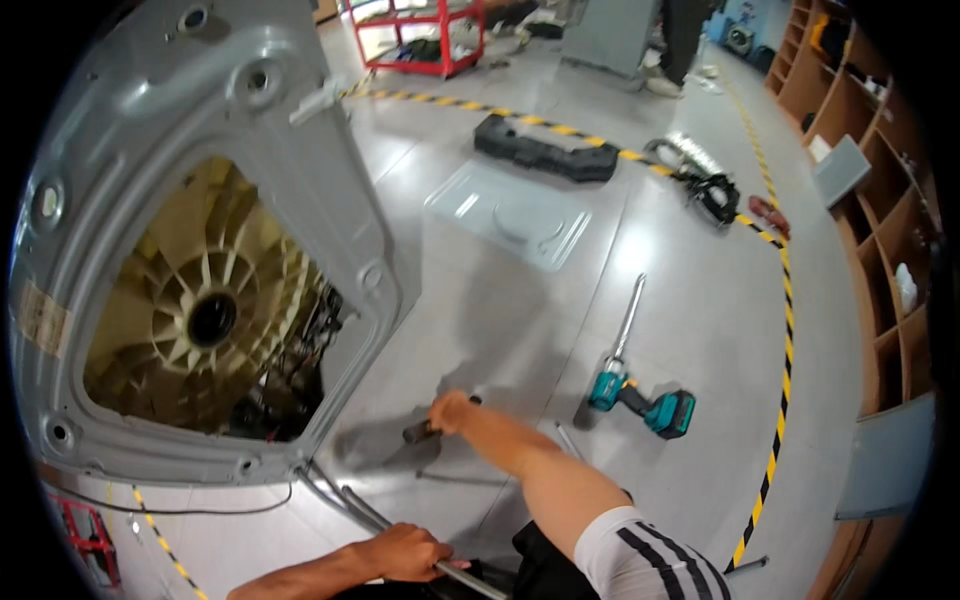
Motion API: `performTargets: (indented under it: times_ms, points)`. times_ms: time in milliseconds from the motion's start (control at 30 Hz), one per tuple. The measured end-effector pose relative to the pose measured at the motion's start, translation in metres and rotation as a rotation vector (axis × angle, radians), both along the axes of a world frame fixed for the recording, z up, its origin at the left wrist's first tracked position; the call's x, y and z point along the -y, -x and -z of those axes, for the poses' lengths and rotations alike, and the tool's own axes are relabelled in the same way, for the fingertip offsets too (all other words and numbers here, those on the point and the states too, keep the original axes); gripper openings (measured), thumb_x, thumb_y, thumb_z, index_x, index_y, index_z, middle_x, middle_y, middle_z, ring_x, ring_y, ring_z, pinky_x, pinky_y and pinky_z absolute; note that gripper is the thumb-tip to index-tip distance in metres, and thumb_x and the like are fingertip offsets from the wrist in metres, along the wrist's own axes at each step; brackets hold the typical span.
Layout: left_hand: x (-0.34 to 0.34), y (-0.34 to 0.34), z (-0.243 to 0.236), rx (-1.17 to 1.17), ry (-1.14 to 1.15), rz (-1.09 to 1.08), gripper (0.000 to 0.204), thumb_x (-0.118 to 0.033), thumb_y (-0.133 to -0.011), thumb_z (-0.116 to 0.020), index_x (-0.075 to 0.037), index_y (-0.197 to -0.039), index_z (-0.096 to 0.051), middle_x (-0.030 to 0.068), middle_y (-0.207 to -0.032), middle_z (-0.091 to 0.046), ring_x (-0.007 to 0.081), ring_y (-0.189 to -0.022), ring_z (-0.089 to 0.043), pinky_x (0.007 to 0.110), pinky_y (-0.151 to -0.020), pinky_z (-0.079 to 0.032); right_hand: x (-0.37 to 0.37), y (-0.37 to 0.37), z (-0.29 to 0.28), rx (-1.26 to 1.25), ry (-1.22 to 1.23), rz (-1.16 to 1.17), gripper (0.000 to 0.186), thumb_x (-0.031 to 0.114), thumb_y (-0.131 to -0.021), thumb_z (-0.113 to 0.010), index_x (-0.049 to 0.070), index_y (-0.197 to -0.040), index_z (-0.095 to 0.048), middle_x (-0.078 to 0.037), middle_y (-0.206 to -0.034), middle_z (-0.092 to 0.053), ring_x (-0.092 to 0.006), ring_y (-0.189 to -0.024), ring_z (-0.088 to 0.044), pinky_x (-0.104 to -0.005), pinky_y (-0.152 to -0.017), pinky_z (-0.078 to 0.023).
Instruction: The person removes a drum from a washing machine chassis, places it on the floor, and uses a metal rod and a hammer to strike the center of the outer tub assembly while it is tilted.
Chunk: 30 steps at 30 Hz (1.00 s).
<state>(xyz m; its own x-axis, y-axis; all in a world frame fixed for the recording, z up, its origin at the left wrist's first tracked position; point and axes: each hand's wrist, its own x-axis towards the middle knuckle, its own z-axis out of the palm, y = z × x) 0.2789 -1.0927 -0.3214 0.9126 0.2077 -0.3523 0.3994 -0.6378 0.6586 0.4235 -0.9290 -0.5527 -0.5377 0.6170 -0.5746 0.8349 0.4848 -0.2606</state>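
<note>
At the lower middle, my left hand [410,553] is closed round a slim grey metal bar [470,578]. The bar slants up towards the bottom corner of a grey metal appliance housing [345,215], which looks like a washing machine's. Through its large opening shows a yellowish ribbed plastic tub [205,265] with a dark round hub. My right hand [452,412] reaches forward over the floor, its fingers wrapped round a short dark cylindrical thing [420,432]. The grip partly hides that thing, so its kind is unclear.
Right of my hand lies a teal cordless power tool [607,390] with a long metal shaft. Farther off are a pale flat panel [510,215], a black moulded part [545,152] and black-yellow floor tape [783,380]. A red cart [445,40] stands behind; wooden shelves [880,200] line the right.
</note>
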Motion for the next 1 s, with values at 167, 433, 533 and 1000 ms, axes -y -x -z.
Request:
performTargets:
  times_ms: [167, 433, 533, 1000]
  points:
    - [-0.017, -0.023, -0.009, -0.032, 0.008, 0.153, 0.034, -0.030, -0.087, -0.057, -0.003, -0.067, -0.060, 0.0162, -0.053, -0.055, 0.0373, -0.055, -0.058, 0.044, -0.052, -0.047, 0.010, -0.021, 0.006, 0.127, -0.116, -0.025, 0.025, 0.023, -0.076, -0.066, 0.016, -0.100, -0.070, -0.003, -0.105, -0.067, -0.0238, -0.099, -0.063, -0.0384, -0.073, -0.053]
    - [-0.015, -0.010, -0.012, -0.018, -0.002, 0.181, 0.039, -0.035, -0.089, -0.056, -0.003, -0.068, -0.062, 0.0169, -0.054, -0.055, 0.0384, -0.055, -0.057, 0.043, -0.053, -0.048, 0.018, -0.001, -0.002, 0.217, -0.183, -0.160, 0.021, 0.023, -0.073, -0.071, 0.018, -0.092, -0.072, -0.003, -0.096, -0.068, -0.0234, -0.093, -0.064, -0.0375, -0.070, -0.054]
    - [-0.013, -0.006, -0.012, -0.055, 0.020, 0.200, 0.042, -0.039, -0.089, -0.055, -0.003, -0.070, -0.063, 0.0166, -0.055, -0.057, 0.0383, -0.056, -0.058, 0.043, -0.054, -0.048, 0.021, 0.003, -0.013, 0.247, -0.176, -0.209, 0.024, 0.024, -0.072, -0.072, 0.018, -0.095, -0.071, -0.003, -0.101, -0.067, -0.0239, -0.096, -0.063, -0.0387, -0.073, -0.053]
    - [-0.008, -0.002, -0.017, -0.074, -0.050, 0.204, 0.036, -0.036, -0.086, -0.058, -0.005, -0.068, -0.063, 0.0161, -0.058, -0.059, 0.0369, -0.059, -0.060, 0.043, -0.058, -0.050, 0.026, 0.006, -0.008, 0.270, -0.182, -0.163, 0.024, 0.025, -0.074, -0.071, 0.018, -0.097, -0.071, -0.003, -0.104, -0.066, -0.0248, -0.100, -0.062, -0.0382, -0.079, -0.053]
